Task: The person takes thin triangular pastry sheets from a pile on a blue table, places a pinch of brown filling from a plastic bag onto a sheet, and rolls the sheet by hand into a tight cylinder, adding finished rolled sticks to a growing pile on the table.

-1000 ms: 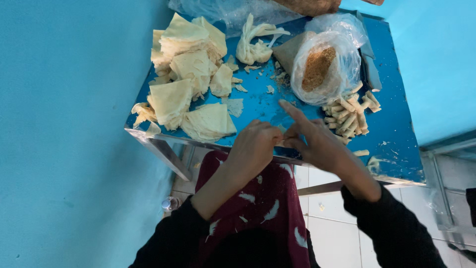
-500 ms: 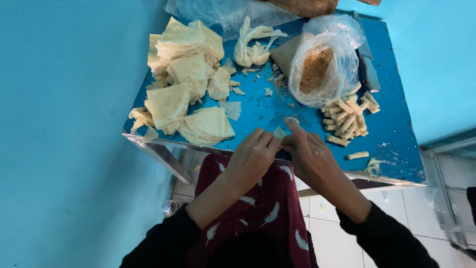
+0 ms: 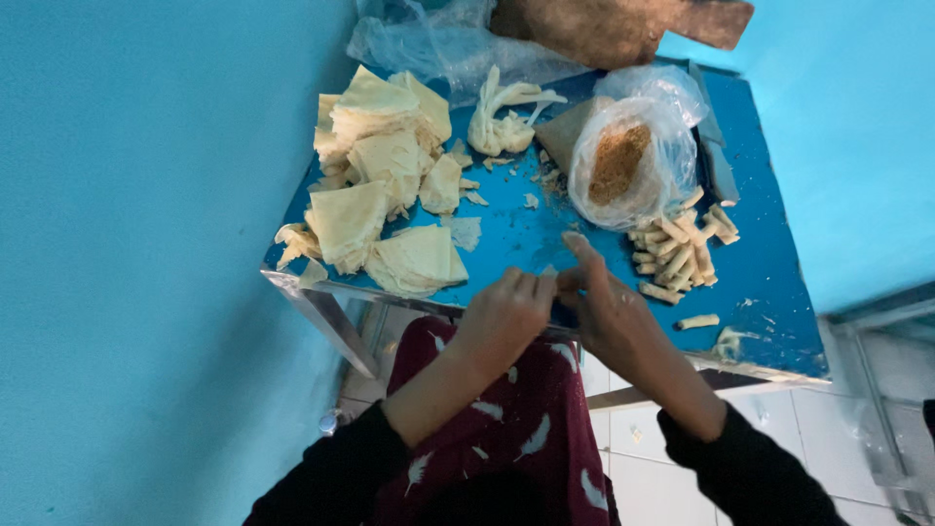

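Note:
My left hand (image 3: 502,317) and my right hand (image 3: 604,307) meet at the front edge of a blue table (image 3: 769,282). Their fingertips pinch a small pale pastry piece (image 3: 550,274), mostly hidden between them. My right forefinger sticks up. Stacks of folded triangular pastry sheets (image 3: 390,185) lie to the left of my hands. A pile of rolled pastry sticks (image 3: 677,253) lies to the right, below a clear plastic bag of brown filling (image 3: 623,161). One single roll (image 3: 698,320) lies apart near the front edge.
A bundle of crumpled dough strips (image 3: 506,122) lies at the back, with loose clear plastic (image 3: 429,44) and a brown wooden board (image 3: 623,29) behind it. Blue walls flank the table on both sides. White floor tiles (image 3: 633,438) show below.
My hands have drawn closer together and slid back toward the table's front edge. The fingertips now touch around the pastry piece.

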Demonstrator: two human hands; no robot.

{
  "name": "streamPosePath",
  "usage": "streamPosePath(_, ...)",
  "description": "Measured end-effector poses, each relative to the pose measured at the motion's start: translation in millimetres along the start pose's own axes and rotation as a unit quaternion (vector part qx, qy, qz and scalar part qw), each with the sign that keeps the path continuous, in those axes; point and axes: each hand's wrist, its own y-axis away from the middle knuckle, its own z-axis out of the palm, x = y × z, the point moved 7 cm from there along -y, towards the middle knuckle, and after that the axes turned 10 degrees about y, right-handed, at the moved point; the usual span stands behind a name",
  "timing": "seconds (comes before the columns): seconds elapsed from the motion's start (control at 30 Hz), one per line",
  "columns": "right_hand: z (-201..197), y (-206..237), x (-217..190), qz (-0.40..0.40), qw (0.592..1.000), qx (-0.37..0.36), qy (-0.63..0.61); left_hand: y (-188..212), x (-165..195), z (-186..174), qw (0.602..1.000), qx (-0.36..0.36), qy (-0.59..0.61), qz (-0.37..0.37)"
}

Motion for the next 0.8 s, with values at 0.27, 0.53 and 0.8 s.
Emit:
streamPosePath(0.27, 5, 2, 18, 0.042, 0.996, -0.041, -0.072, 0, 13, -7, 0.993, -0.033, -0.096, 0.061)
streamPosePath(0.53, 5, 39, -21, -0.024, 0.983, 0.041, 0.175, 22, 41, -20, 0.978, -0.051, -0.200, 0.035)
streamPosePath(0.8, 2, 1, -3, -0.068, 0.983, 0.022, 0.167, -15, -4, -44, 0.991, 0.056, -0.082, -0.093)
